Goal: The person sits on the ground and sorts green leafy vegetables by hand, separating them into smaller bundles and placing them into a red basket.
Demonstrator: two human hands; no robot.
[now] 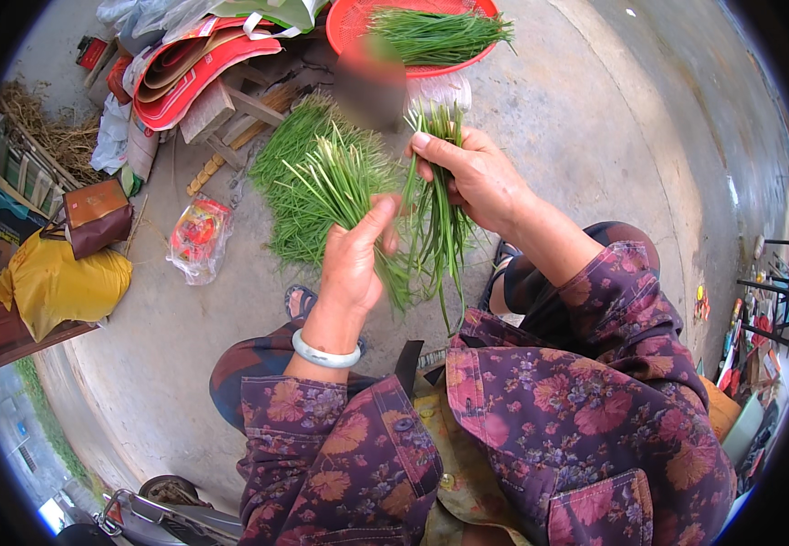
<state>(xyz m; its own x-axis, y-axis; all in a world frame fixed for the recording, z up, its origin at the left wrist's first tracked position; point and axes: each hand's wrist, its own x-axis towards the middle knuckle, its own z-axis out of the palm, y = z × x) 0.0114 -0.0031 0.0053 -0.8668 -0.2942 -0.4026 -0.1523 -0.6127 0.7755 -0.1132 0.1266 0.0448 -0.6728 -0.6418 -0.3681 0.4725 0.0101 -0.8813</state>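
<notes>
My left hand [357, 266], with a pale bangle at the wrist, grips a bunch of long green leafy stalks [336, 177], pale cut ends pointing up. To its right, my right hand [473, 174] holds a second bunch [439, 218] near its top, the leaves hanging down. Beneath and beyond my left hand, a loose pile of the same greens [292, 150] lies on the concrete floor. A red plastic basket [338, 31] at the top holds more of these greens [442, 37]. A blurred patch hides the floor between pile and basket.
Left of the pile lies a clear plastic packet with red print [198, 232]. A wooden stool [210, 112] bears folded red bags [231, 58]. Farther left are a yellow plastic bag [67, 280] and a brown bag [97, 218]. My sandalled foot [299, 300] is close to the pile.
</notes>
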